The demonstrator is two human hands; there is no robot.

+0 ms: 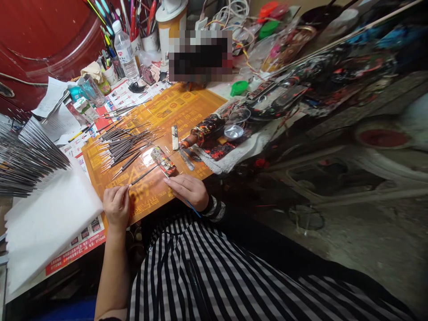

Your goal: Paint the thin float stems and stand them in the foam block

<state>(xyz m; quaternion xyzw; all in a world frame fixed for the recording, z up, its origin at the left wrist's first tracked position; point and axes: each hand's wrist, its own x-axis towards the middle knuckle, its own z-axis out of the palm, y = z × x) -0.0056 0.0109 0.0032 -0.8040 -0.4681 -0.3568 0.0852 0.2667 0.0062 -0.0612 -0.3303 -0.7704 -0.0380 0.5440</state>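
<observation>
My left hand [116, 205] pinches the near end of a thin dark rod [143, 175] with a slender tip. The rod slants up to the right, its far end at a paint-stained block [163, 160]. Fingers closed, my right hand [189, 189] holds a thin stick with a blue end [194, 208]; its pale other end pokes out by the block. I cannot make out whether it is a brush. Beyond my left hand, a pile of similar dark rods [122, 145] lies on the orange printed sheet [147, 207].
Many dark rods [36, 160] stick up from a white foam slab [50, 223] at left. A water bottle [125, 51] stands at the back. A paint-crusted roller-like thing [207, 127] and a small clear dish [233, 132] sit to the right on a stained cloth [227, 162].
</observation>
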